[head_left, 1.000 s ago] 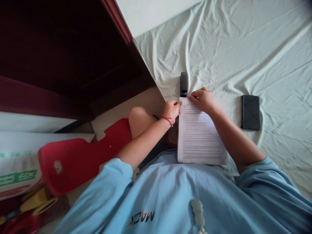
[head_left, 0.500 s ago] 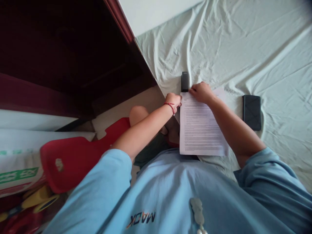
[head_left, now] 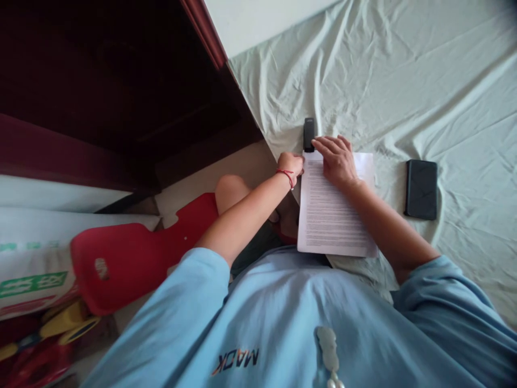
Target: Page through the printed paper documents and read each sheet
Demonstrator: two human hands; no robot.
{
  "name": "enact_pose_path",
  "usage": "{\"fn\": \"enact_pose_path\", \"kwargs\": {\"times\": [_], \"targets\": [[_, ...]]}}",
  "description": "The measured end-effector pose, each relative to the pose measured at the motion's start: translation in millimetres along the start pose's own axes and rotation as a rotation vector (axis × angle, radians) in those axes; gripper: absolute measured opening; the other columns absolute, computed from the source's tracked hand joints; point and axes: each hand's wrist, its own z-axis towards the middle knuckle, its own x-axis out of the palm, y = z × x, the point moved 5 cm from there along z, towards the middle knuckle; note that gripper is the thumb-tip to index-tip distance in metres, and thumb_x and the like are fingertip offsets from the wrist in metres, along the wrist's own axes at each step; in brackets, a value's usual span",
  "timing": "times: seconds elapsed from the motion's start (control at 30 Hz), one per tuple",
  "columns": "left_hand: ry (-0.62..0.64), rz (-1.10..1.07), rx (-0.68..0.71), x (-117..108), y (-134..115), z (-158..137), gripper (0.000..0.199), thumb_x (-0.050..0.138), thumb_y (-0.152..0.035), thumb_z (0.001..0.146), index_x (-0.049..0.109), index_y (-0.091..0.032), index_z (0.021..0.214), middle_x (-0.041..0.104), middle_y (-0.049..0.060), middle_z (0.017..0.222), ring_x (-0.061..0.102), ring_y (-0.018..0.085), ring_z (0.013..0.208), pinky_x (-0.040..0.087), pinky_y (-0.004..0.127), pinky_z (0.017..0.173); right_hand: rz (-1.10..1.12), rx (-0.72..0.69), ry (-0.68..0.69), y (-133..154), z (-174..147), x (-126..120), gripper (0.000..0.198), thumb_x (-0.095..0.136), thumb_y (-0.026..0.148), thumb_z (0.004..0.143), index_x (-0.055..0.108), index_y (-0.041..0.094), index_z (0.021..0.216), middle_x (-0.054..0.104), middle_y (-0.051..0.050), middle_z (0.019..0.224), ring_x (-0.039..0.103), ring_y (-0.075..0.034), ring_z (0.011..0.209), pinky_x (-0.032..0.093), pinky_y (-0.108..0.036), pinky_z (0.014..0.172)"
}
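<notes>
A printed stack of paper sheets [head_left: 335,215] lies on the pale bedsheet near my body. My left hand [head_left: 290,163] is closed on the stack's left edge close to its upper corner, a red string bracelet on the wrist. Over the upper part of the pages rests my right hand [head_left: 338,161], its fingers extended to the left. Those fingertips reach a black stapler [head_left: 309,134], which stands at the upper left corner of the sheets. Whether the paper sits between the stapler's jaws I cannot tell.
A black phone-like case [head_left: 421,189] lies on the wrinkled bedsheet [head_left: 456,102] to the right. Left of the bed edge are a red plastic chair [head_left: 121,267], a dark wooden cabinet [head_left: 100,108] and a white bag with green print [head_left: 32,269].
My right hand has opened from a pinch at the top edge, its fingers now extended over the pages toward the stapler. My left hand keeps its hold on the paper edge.
</notes>
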Motion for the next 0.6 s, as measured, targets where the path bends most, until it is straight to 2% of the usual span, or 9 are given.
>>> {"fn": "enact_pose_path", "kwargs": {"times": [0.13, 0.27, 0.47, 0.6], "targets": [[-0.025, 0.057, 0.018, -1.2, -0.6, -0.1, 0.038, 0.059, -0.002, 0.093, 0.054, -0.018, 0.059, 0.040, -0.005, 0.049, 0.038, 0.007, 0.043, 0.022, 0.026, 0.048, -0.023, -0.044, -0.019, -2.8, -1.4, 1.2, 0.060, 0.047, 0.006, 0.100, 0.065, 0.030, 0.152, 0.061, -0.003, 0.166, 0.047, -0.027, 0.161, 0.026, -0.064, 0.135], [-0.022, 0.078, 0.026, -1.7, -0.4, -0.2, 0.040, 0.060, -0.003, 0.094, 0.052, -0.018, 0.057, 0.039, -0.005, 0.049, 0.038, 0.007, 0.044, 0.025, 0.025, 0.048, 0.017, -0.110, -0.024, -1.7, 0.7, 4.9, 0.065, 0.046, 0.000, 0.095, 0.064, 0.025, 0.152, 0.069, -0.005, 0.158, 0.047, -0.026, 0.161, 0.020, -0.068, 0.137], [-0.012, 0.081, 0.002, -2.2, 0.9, 0.1, 0.042, 0.064, -0.005, 0.093, 0.050, -0.019, 0.057, 0.041, -0.005, 0.050, 0.039, 0.007, 0.045, 0.025, 0.024, 0.049, 0.079, -0.024, 0.012, -2.9, 3.1, 8.1, 0.061, 0.050, 0.002, 0.094, 0.071, 0.032, 0.142, 0.072, 0.001, 0.152, 0.047, -0.027, 0.162, 0.012, -0.071, 0.139], [-0.015, 0.085, -0.012, -3.0, 2.3, 0.4, 0.042, 0.065, -0.005, 0.093, 0.048, -0.019, 0.056, 0.038, -0.005, 0.049, 0.037, 0.007, 0.045, 0.024, 0.024, 0.049, 0.072, 0.010, 0.046, 0.3, -0.1, 9.9, 0.060, 0.049, 0.003, 0.096, 0.070, 0.031, 0.145, 0.070, 0.000, 0.156, 0.049, -0.026, 0.160, 0.011, -0.067, 0.141]]}}
